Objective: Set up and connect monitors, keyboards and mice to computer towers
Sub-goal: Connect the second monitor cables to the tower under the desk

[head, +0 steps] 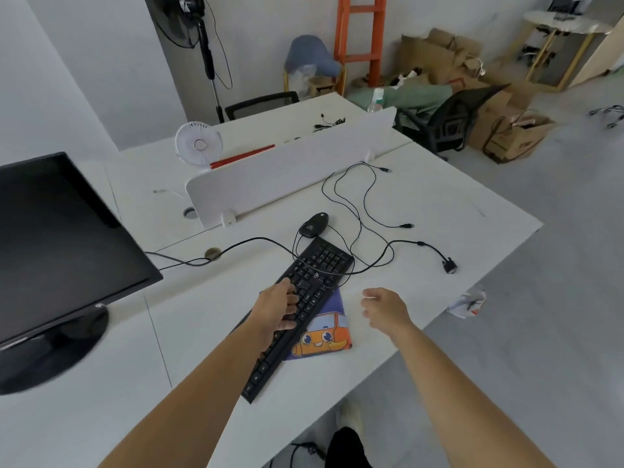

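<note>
Keyboard lies slantwise on the white desk, partly over a mouse pad, with the mouse just past its far end and the monitor to its left. The left hand lies on its keys, fingers bent, though whether it grips is unclear; the right hand hovers just right of it, loosely spread and empty. Beyond the keyboard stand a white divider and, across the grey floor, cardboard boxes and an orange ladder.

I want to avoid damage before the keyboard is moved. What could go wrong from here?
The left hand is on the keyboard, and cables lie across its far end; shifting it may drag them and the mouse. The VGA plug lies near the desk edge and could be tugged off.
</note>
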Action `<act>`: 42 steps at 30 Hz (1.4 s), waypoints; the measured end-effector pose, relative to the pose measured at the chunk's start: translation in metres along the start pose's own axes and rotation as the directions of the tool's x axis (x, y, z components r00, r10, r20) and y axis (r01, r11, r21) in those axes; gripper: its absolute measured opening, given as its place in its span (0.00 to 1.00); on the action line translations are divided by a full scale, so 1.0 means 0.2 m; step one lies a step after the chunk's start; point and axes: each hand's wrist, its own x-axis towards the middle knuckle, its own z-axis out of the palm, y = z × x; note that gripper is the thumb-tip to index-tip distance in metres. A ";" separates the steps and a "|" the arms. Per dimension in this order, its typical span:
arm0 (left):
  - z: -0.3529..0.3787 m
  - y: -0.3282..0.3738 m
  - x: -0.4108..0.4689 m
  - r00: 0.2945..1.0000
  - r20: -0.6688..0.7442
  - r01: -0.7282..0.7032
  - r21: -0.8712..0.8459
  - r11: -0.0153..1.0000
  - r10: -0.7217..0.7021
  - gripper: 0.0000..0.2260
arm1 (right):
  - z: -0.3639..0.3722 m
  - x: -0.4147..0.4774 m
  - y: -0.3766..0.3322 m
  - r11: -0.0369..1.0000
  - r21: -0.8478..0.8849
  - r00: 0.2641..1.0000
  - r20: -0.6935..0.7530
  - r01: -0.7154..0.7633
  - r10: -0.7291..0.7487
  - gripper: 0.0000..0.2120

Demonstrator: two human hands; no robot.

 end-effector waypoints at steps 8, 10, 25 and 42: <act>0.23 0.12 0.42 0.946 -0.106 0.224 -0.464 0.857 -0.305 0.18 | -0.14 0.71 -0.16 0.825 0.446 0.923 0.006 -0.347 0.385 0.12; 0.30 0.16 0.50 0.934 -0.128 0.232 -0.496 0.837 -0.335 0.18 | -0.18 0.83 -0.20 0.771 0.509 0.908 0.054 -0.383 0.416 0.09; 0.44 0.26 0.80 0.896 -0.175 0.331 -0.350 0.876 -0.409 0.06 | -0.15 0.81 -0.30 0.761 0.648 0.994 -0.065 -0.022 0.084 0.10; 0.08 0.33 0.58 0.969 0.241 -0.236 0.817 0.527 0.061 0.29 | 0.04 0.26 -0.52 0.601 0.797 0.978 -0.167 0.061 0.123 0.07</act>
